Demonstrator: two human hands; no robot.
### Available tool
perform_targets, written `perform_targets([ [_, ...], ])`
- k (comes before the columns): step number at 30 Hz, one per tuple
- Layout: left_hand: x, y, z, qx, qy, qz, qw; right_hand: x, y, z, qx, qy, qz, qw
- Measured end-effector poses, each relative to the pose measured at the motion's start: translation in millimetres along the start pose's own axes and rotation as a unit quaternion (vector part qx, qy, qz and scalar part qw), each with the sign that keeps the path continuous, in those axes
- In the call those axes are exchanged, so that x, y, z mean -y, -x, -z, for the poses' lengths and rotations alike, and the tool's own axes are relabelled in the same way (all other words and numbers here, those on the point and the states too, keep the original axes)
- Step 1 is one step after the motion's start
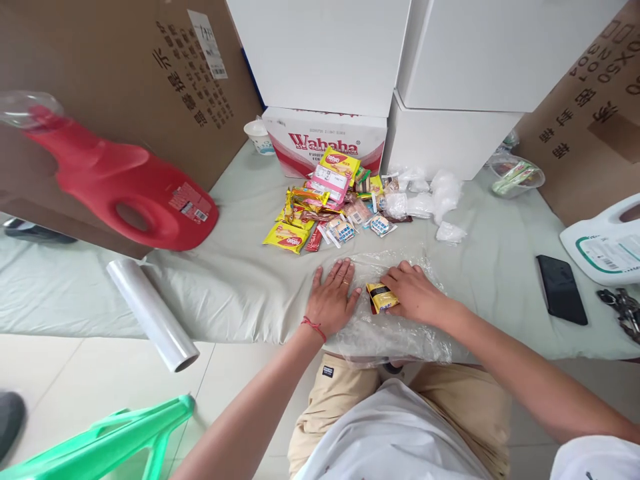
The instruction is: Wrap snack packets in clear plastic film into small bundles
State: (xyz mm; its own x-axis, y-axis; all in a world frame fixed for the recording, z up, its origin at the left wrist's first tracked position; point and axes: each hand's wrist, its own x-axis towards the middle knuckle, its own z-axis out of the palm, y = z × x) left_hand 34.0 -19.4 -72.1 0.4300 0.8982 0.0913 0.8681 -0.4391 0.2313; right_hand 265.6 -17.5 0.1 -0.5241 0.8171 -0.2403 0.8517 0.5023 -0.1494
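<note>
One bare left hand [331, 301] is lying flat at the left edge of crinkled clear plastic film [395, 337], fingers loosely together, thumb apart; bare right hand [415, 293] is gripping, fingers bent, a small yellow-and-black wrapped packet [381, 297], resting near centre on the film.

The bare left hand [331, 297] lies flat, palm down, its fingers extended toward the far side and its thumb splayed out to the right. A thin gold-coloured ring [345, 283] circles one finger, and a braided red cord [314, 328] circles the wrist. The bare left forearm [260, 393] slants in from the near side. The bare right hand [413, 293], near the left but apart, is curled with bent fingers. Its bare right forearm [520, 363] slopes from the near right, below a white sleeve [595, 459].
</note>
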Motion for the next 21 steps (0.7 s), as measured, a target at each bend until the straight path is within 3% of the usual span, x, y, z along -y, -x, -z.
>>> perform_targets([
  [5,1,-1,-1,-0.005,-0.008,-0.008,1.0,-12,6,-5,-0.019,-0.085,-0.004,0.996],
  [9,1,-1,-2,-0.008,-0.005,-0.005,1.0,-12,12,-8,-0.019,-0.088,-0.01,0.996],
  [13,3,1,-2,-0.026,0.013,-0.003,1.0,-19,11,-10,-0.066,-0.111,0.001,0.992],
  [17,9,3,0,-0.118,0.05,0.039,0.991,-51,-11,2,-0.123,-0.115,-0.03,0.985],
  [21,15,-13,7,-0.203,0.117,0.116,0.965,-77,-44,13,-0.078,-0.057,-0.043,0.994],
])
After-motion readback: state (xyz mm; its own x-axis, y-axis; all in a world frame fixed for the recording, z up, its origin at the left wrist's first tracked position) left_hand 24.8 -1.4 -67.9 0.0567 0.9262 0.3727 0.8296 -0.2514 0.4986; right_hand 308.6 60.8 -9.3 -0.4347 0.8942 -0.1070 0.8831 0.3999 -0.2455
